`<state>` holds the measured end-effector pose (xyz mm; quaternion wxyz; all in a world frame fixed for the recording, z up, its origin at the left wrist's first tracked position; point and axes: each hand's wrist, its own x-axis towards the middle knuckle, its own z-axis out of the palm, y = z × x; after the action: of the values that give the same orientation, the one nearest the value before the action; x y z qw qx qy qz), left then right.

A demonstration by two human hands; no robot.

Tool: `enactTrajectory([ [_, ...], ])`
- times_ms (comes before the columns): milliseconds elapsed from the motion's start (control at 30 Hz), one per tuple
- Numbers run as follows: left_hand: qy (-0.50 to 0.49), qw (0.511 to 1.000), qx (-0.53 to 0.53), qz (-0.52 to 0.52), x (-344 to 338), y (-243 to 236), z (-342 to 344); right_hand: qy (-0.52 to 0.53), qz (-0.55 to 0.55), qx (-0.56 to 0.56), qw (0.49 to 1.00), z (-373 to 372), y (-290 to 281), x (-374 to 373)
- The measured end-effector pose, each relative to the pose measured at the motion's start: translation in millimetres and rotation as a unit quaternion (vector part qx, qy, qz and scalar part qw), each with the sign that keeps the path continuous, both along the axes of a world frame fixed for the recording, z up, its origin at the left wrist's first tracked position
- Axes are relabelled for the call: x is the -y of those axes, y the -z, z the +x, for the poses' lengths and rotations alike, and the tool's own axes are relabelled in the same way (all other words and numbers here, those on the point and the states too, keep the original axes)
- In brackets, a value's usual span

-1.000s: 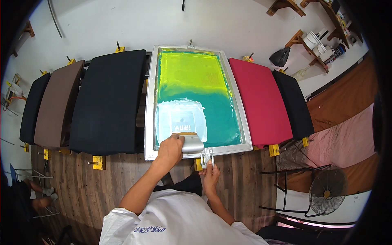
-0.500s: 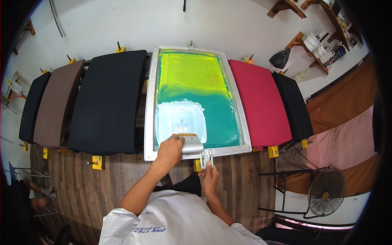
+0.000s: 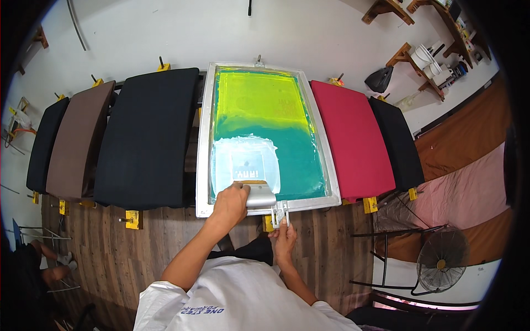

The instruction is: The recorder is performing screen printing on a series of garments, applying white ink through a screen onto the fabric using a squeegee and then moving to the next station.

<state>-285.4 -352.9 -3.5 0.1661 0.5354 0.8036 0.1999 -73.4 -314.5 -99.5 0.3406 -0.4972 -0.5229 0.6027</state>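
Note:
A screen-printing screen (image 3: 329,160) in a silver metal frame lies in front of me, its mesh teal. Yellow-green ink (image 3: 256,94) covers the far part, and a patch of white ink (image 3: 229,151) lies at the near left, over a stencil of letters. My left hand (image 3: 231,204) is closed on a squeegee (image 3: 260,195) with a silver metal holder, resting at the near end of the white patch. Below the frame's near edge, my right hand (image 3: 284,238) pinches a slotted metal bracket (image 3: 280,214); its fingertips are partly hidden.
Black (image 3: 146,138) and brown (image 3: 80,140) fabric-covered boards stand to the left. A red board (image 3: 353,140) and another black one (image 3: 395,144) stand to the right. Yellow blocks with bolts (image 3: 132,219) jut from the board ends. A fan (image 3: 443,259) stands lower right; another person's legs (image 3: 58,267) show far left.

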Motion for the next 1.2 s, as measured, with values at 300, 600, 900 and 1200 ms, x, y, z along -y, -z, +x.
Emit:
enactTrajectory([
  [300, -0.003, 1.000, 0.012, -0.022, -10.4, 2.3, -6.5, -0.050, -0.031, 0.004, 0.998, 16.1, 7.3, -7.7],
  [600, -0.009, 1.000, 0.012, -0.024, -27.5, 2.7, -23.7, -0.251, 0.457, 0.258, 0.813, -38.7, -151.5, -75.1],
  [900, -0.007, 0.998, 0.065, 0.000, -25.7, 0.5, -18.2, -0.501, 0.348, 0.345, 0.713, -114.7, -108.5, -111.8],
  [1200, 0.040, 0.985, 0.103, -0.134, -42.6, -15.0, -45.3, -0.544, 0.325, 0.344, 0.693, -124.0, -108.7, -131.9],
])
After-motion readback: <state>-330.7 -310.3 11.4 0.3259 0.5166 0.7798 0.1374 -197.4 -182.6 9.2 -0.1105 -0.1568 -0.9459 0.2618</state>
